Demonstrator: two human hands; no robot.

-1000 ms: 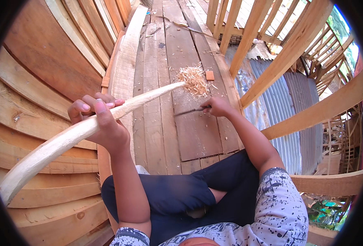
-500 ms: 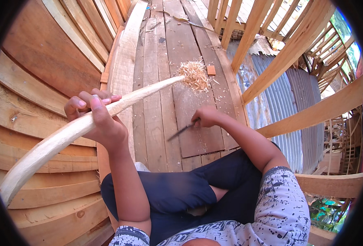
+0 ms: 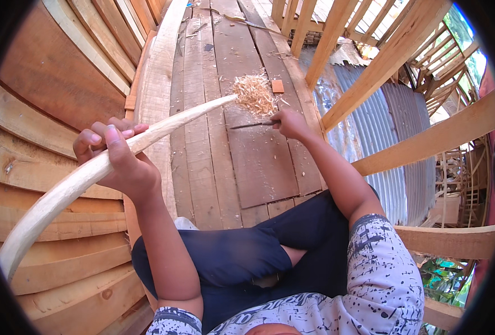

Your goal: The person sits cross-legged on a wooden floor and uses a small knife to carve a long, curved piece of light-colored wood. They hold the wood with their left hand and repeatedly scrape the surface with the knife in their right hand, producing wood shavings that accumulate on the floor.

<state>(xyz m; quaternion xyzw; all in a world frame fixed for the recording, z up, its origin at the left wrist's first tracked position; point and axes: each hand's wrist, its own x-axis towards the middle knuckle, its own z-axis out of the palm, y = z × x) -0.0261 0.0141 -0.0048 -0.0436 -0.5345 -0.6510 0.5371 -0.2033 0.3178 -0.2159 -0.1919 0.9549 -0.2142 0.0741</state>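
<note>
Meanwhile, the right hand (image 3: 290, 123), clamped on a knife (image 3: 252, 125), had moved back up toward the shavings (image 3: 254, 94) from half a second earlier, blade pointing left. The left hand (image 3: 119, 159) stayed wrapped around the pale curved stick (image 3: 91, 173), its tip touching the shavings on the plank floor (image 3: 258, 167). A small orange block (image 3: 277, 86) lay just beside them.

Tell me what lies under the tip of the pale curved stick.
Under the stick's tip lies a pile of wood shavings on the plank floor. The boards directly beneath the pile are covered.
</note>
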